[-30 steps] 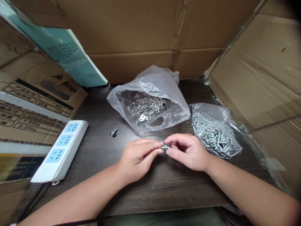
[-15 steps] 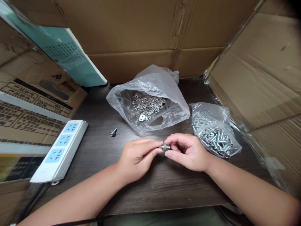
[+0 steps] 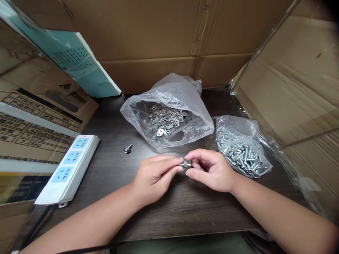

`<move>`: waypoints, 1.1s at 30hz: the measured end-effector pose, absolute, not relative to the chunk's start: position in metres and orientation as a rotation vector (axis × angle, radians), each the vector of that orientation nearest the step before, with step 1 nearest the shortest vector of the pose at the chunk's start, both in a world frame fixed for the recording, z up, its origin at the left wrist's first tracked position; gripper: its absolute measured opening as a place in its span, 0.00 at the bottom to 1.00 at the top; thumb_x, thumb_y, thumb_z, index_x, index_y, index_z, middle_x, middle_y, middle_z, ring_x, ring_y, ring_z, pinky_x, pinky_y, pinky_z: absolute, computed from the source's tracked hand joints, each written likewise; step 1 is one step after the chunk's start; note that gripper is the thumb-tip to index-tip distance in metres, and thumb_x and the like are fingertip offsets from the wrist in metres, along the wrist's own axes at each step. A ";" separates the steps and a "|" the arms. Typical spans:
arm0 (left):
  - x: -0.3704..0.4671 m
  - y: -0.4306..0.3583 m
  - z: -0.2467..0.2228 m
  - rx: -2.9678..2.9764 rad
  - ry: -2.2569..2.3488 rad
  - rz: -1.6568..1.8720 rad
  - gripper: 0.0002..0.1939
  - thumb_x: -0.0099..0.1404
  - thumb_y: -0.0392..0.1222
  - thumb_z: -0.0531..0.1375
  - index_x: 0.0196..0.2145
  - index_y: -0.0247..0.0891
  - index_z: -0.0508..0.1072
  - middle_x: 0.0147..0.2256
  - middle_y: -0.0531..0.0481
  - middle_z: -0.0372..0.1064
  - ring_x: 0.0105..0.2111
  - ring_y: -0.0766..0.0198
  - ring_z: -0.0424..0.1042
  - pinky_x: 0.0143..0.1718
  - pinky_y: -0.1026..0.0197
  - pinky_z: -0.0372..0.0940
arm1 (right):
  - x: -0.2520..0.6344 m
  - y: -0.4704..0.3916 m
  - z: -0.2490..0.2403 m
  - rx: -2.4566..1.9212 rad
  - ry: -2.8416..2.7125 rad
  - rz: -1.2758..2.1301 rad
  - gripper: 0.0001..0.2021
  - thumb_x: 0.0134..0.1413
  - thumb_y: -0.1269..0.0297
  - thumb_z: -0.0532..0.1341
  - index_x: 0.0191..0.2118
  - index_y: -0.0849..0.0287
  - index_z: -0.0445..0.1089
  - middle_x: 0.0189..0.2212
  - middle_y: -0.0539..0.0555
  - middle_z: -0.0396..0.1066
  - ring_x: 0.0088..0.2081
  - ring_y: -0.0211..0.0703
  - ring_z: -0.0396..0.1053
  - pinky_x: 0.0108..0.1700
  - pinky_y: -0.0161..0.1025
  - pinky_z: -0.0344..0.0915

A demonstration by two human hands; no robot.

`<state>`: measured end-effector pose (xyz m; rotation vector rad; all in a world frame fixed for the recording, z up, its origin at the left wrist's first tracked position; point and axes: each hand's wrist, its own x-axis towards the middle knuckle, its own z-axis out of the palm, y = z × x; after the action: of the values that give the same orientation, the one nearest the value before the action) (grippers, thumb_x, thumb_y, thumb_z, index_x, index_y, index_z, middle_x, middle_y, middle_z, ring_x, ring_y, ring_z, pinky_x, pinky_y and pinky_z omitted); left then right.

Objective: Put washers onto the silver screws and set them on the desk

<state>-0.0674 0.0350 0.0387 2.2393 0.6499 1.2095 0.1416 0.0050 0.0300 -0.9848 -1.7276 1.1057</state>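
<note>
Thumb and index finger of my left hand [image 3: 156, 178] pinch a small metal bolt [image 3: 185, 164] with a nut or washer on it, held just above the table. My right hand [image 3: 212, 171] curls around the bolt's other end, its index finger above and thumb below; the exact contact is hard to make out. A second bolt [image 3: 128, 149] with a washer lies on the table left of my hands. Beyond them, an open clear plastic bag [image 3: 197, 121] holds loose washers [image 3: 169, 118]. By my right wrist rests another clear bag [image 3: 238, 123] full of bolts [image 3: 245, 157].
A white power strip [image 3: 69, 165] lies on the dark wooden table [image 3: 108, 120] at left, its cable running toward the front. Cardboard walls [image 3: 148, 31] enclose the back and both sides. A light-blue booklet [image 3: 76, 63] leans in the back left corner.
Both hands stay in nearly the same place. The right fingertips and the metal piece between the hands have shifted very slightly.
</note>
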 end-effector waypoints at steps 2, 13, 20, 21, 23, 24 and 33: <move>-0.067 0.035 0.039 2.235 0.643 1.206 0.12 0.60 0.30 0.64 0.42 0.35 0.79 0.35 0.47 0.80 0.34 0.69 0.79 0.37 0.72 0.74 | 0.141 0.005 0.030 -0.988 -1.752 1.042 0.09 0.56 0.67 0.65 0.42 0.63 0.73 0.20 0.45 0.60 0.21 0.30 0.56 0.25 0.30 0.57; -0.067 0.035 0.042 2.259 0.661 1.226 0.10 0.60 0.31 0.64 0.41 0.35 0.79 0.35 0.46 0.80 0.33 0.69 0.79 0.36 0.72 0.75 | 0.143 0.006 0.031 -0.964 -1.725 1.103 0.10 0.57 0.65 0.65 0.43 0.63 0.71 0.21 0.45 0.59 0.21 0.30 0.56 0.24 0.29 0.58; -0.067 0.035 0.041 2.262 0.642 1.232 0.10 0.60 0.31 0.64 0.41 0.34 0.79 0.34 0.46 0.80 0.33 0.69 0.79 0.36 0.72 0.74 | 0.141 0.008 0.034 -0.965 -1.829 0.939 0.08 0.60 0.66 0.61 0.33 0.64 0.74 0.22 0.50 0.64 0.23 0.31 0.60 0.27 0.31 0.59; -0.067 0.035 0.040 2.263 0.642 1.239 0.10 0.60 0.30 0.64 0.41 0.34 0.79 0.34 0.46 0.80 0.33 0.69 0.79 0.36 0.72 0.75 | 0.141 0.008 0.036 -0.955 -1.843 0.929 0.11 0.62 0.66 0.60 0.30 0.64 0.73 0.21 0.50 0.64 0.24 0.31 0.60 0.27 0.31 0.59; -0.067 0.035 0.040 2.258 0.647 1.245 0.11 0.59 0.30 0.65 0.41 0.35 0.80 0.34 0.46 0.80 0.33 0.68 0.79 0.37 0.72 0.75 | 0.142 0.009 0.036 -0.959 -1.835 0.937 0.13 0.63 0.65 0.58 0.27 0.63 0.71 0.21 0.50 0.63 0.24 0.31 0.60 0.28 0.31 0.59; -0.067 0.035 0.040 2.250 0.645 1.245 0.11 0.59 0.30 0.65 0.41 0.35 0.80 0.34 0.46 0.80 0.33 0.68 0.80 0.37 0.71 0.75 | 0.142 0.008 0.036 -0.972 -1.812 0.963 0.11 0.62 0.64 0.59 0.30 0.63 0.71 0.21 0.49 0.63 0.24 0.31 0.60 0.27 0.31 0.59; -0.067 0.035 0.039 2.238 0.617 1.225 0.14 0.60 0.30 0.64 0.44 0.38 0.79 0.35 0.46 0.80 0.34 0.67 0.80 0.37 0.71 0.75 | 0.140 0.006 0.032 -0.952 -1.790 0.971 0.05 0.58 0.67 0.64 0.39 0.63 0.74 0.22 0.48 0.63 0.23 0.31 0.59 0.26 0.31 0.59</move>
<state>-0.0670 0.0353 0.0395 2.2384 0.6165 1.2255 0.1398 0.0057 0.0323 -0.9521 -1.7897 0.9708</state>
